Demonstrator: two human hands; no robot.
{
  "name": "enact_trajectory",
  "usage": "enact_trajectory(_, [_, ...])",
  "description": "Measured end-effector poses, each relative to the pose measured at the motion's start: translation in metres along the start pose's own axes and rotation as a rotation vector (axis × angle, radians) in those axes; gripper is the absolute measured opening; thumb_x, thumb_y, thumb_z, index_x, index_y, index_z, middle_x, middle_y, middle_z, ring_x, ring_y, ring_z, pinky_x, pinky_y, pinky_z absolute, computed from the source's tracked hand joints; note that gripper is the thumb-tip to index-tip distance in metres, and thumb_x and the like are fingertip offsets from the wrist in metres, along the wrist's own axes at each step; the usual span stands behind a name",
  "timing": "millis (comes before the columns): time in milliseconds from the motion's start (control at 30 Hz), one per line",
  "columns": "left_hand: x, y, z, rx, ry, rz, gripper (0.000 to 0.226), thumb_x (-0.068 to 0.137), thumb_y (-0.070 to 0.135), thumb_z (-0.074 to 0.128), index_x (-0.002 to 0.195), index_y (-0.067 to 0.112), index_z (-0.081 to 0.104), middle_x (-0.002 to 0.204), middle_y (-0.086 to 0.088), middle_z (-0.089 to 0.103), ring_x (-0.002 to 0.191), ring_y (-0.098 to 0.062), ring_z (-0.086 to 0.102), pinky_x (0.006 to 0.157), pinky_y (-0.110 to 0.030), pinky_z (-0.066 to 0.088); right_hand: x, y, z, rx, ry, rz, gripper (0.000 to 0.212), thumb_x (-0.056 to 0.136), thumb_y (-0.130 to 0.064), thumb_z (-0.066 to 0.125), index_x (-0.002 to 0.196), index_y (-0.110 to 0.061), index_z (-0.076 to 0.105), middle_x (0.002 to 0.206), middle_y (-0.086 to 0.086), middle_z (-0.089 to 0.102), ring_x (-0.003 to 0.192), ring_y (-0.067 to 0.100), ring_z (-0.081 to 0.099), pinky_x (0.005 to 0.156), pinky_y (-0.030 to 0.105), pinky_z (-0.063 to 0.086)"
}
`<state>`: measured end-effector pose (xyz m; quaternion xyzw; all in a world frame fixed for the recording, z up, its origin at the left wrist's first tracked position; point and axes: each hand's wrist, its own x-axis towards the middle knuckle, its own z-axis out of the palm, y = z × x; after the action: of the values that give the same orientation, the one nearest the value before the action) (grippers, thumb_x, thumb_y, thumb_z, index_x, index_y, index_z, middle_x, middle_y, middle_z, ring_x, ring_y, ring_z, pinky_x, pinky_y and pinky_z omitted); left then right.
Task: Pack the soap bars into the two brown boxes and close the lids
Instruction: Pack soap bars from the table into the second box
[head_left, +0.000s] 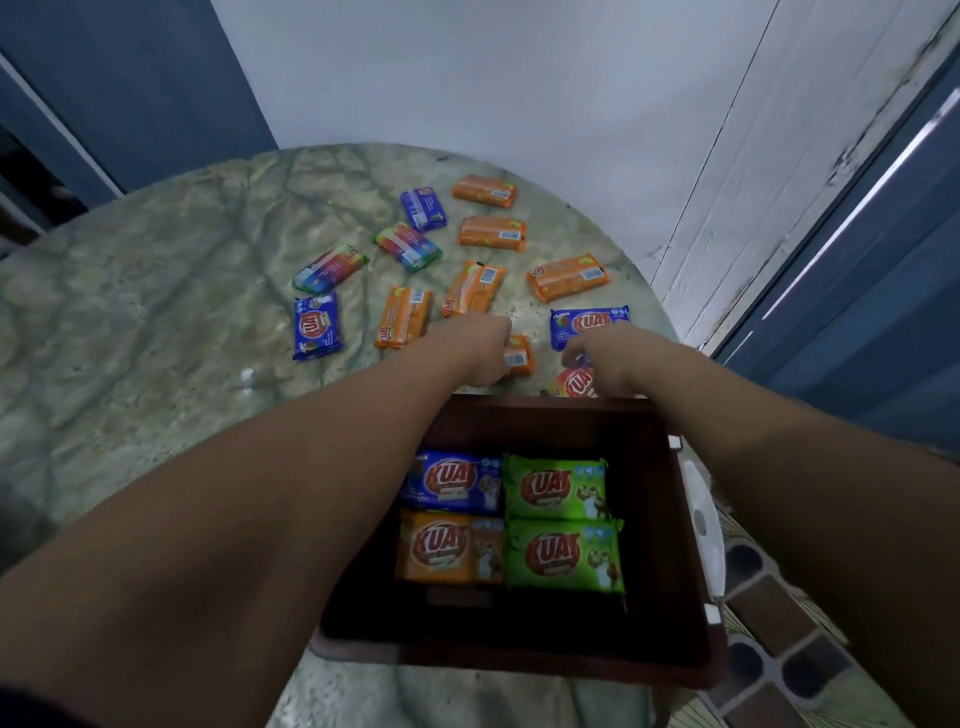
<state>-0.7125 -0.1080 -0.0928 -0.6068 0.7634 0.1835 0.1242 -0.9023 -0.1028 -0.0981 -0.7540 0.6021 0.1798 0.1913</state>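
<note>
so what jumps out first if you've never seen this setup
Two bare forearms reach across an open brown box near the table edge, with four soap bars inside: one blue, one orange and two green. Just past the box, the left hand is on an orange bar and the right hand on a red-labelled one. Beyond them, orange, blue and multicoloured bars lie scattered over the marbled round table.

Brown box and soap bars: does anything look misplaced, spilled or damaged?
Nothing looks damaged or spilled. Four soap bars lie flat in a tidy two-by-two block inside the open brown box. The loose bars on the marble table lie at mixed angles, simply awaiting packing.
</note>
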Motion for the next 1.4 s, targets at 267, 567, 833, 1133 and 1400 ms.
enact_trajectory(267, [0.023,-0.01,0.029,0.166,-0.032,0.01,0.064,0.095,0.022,0.064,0.149,0.012,0.032,0.145,-0.019,0.042,0.132,-0.038,0.044,0.101,-0.052,0.042,0.02,0.007,0.015,-0.192,-0.04,-0.019,0.063,0.098,-0.034,0.068,0.151,-0.047,0.037,0.158,0.016,0.024,0.146,0.044,0.026,0.114,0.057,0.039])
enact_trajectory(567, [0.023,-0.016,0.031,-0.074,-0.007,-0.156,0.092,0.08,0.049,0.081,0.146,0.005,0.034,0.146,-0.022,0.041,0.129,-0.036,0.049,0.1,-0.041,0.046,0.017,-0.001,0.012,-0.111,0.132,-0.058,0.074,0.08,-0.05,0.079,0.138,-0.023,0.042,0.135,0.01,0.057,0.125,0.034,0.055,0.107,0.049,0.043])
enact_trajectory(833, [-0.018,-0.022,-0.001,-0.154,0.367,-0.125,0.095,0.073,0.046,0.081,0.142,0.011,0.025,0.134,-0.017,0.048,0.122,-0.036,0.052,0.09,-0.043,0.045,-0.019,-0.017,-0.005,0.181,0.447,-0.077,0.081,0.066,-0.071,0.058,0.134,-0.03,0.045,0.123,0.004,0.053,0.108,0.031,0.059,0.088,0.049,0.055])
enact_trajectory(1133, [-0.112,-0.041,0.013,-0.118,0.804,0.087,0.075,0.073,0.042,0.078,0.128,0.009,0.04,0.117,-0.015,0.051,0.097,-0.032,0.057,0.074,-0.042,0.048,-0.095,-0.039,0.024,0.343,0.767,-0.126,0.08,0.075,-0.062,0.064,0.141,-0.024,0.043,0.128,0.0,0.051,0.108,0.027,0.06,0.081,0.043,0.055])
enact_trajectory(1400, [-0.159,-0.035,0.065,-0.048,0.518,0.267,0.07,0.075,0.042,0.081,0.129,0.017,0.043,0.119,-0.004,0.05,0.098,-0.022,0.053,0.077,-0.032,0.038,-0.128,-0.023,0.056,0.163,0.41,-0.319,0.073,0.072,-0.062,0.074,0.13,-0.034,0.042,0.119,-0.009,0.058,0.102,0.014,0.061,0.083,0.037,0.054])
